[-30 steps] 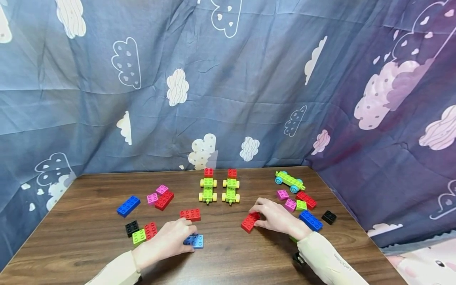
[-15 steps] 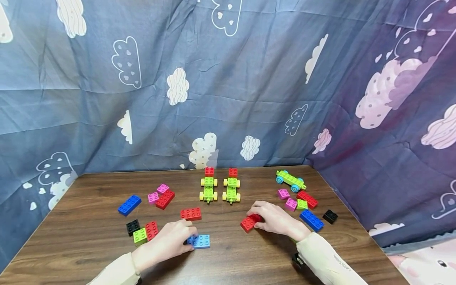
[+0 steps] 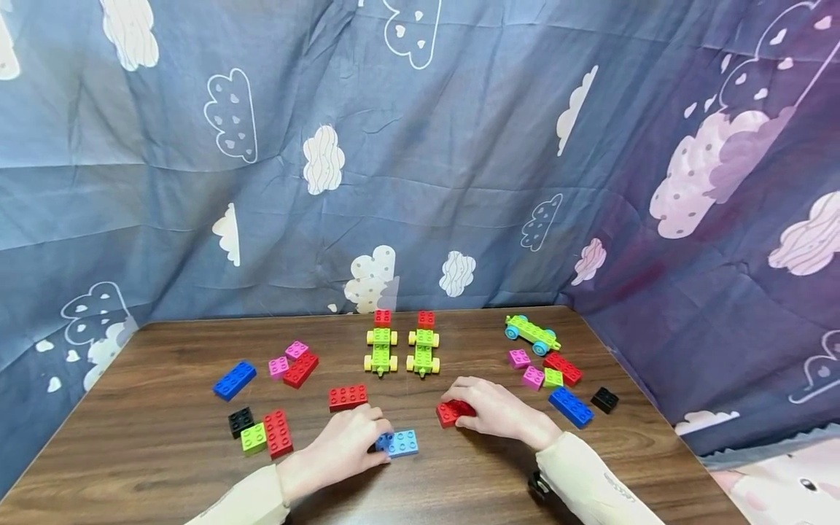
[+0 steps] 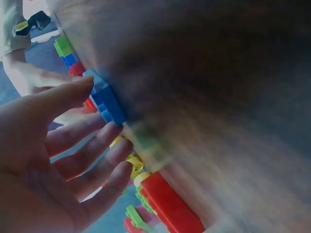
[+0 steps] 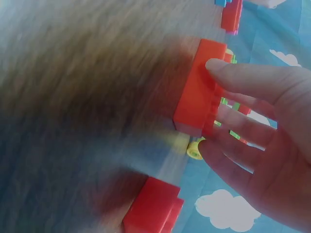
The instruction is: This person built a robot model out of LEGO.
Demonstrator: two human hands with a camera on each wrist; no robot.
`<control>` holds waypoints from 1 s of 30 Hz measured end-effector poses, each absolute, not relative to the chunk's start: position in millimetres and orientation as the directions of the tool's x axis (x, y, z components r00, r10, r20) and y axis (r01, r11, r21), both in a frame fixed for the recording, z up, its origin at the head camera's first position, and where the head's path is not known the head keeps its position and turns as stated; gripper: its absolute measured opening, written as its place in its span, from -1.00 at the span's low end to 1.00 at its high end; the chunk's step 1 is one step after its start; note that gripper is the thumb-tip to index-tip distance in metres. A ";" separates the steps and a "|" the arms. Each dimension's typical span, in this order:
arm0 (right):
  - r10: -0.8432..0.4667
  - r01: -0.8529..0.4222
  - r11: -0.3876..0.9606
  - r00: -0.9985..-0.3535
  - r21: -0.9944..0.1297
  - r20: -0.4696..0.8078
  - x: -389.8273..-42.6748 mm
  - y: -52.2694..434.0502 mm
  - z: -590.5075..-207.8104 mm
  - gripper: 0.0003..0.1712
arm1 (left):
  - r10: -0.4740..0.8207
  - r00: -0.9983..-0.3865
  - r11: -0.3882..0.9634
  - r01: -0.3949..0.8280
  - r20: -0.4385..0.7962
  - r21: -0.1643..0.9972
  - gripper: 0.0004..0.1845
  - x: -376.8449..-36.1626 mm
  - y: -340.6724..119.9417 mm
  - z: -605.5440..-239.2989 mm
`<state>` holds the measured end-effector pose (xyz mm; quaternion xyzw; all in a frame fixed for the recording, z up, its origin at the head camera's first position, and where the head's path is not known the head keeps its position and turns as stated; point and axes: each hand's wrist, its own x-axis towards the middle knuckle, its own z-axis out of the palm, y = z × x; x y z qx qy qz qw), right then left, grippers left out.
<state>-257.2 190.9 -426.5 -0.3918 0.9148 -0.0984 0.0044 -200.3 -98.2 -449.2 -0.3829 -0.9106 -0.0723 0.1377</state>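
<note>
1. Wood-grain table (image 3: 459, 481) fills my lower view, with a cloud-print cloth (image 3: 420, 160) hung behind it.
2. My left hand (image 3: 344, 450) lies at seven o'clock from the table's middle, thumb and fingers pinching the light blue brick (image 3: 398, 442), which sits flat on the wood.
3. My right hand (image 3: 494, 410) lies at five o'clock, fingers curled round the red brick (image 3: 450, 413), which also rests on the table.
4. Two green carts (image 3: 402, 351) stand side by side at twelve o'clock from the hands.
5. Another red brick (image 3: 348, 397) lies just beyond my left hand, at eleven o'clock from it.
</note>
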 end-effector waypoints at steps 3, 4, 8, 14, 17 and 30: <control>-0.731 -0.729 0.656 -0.678 -0.195 0.072 -256.0 188.8 -426.3 -0.63 | 0.662 -0.683 0.707 0.706 0.308 0.046 -0.70 -199.3 -101.9 -448.8; -0.733 -0.731 0.653 -0.676 -0.197 0.077 -256.0 188.6 -426.3 -0.64 | 0.657 -0.687 0.709 0.703 0.310 0.053 -0.70 -199.1 -102.7 -448.5; -0.737 -0.737 0.643 -0.669 -0.207 0.092 -257.2 188.7 -426.8 -0.67 | 0.650 -0.691 0.708 0.702 0.317 0.079 -0.74 -200.2 -102.4 -448.6; -0.745 -0.736 0.632 -0.663 -0.243 0.074 -260.6 186.3 -428.4 -0.68 | 0.649 -0.696 0.713 0.697 0.308 0.073 -0.75 -205.7 -95.7 -450.5; -0.743 -0.731 0.632 -0.666 -0.256 0.069 -261.7 185.4 -428.6 -0.68 | 0.648 -0.700 0.715 0.695 0.299 0.078 -0.76 -210.4 -92.0 -450.3; -0.742 -0.731 0.621 -0.665 -0.284 0.089 -261.8 180.2 -424.9 -0.68 | 0.624 -0.738 0.738 0.665 0.257 0.115 -0.78 -229.2 -78.3 -446.2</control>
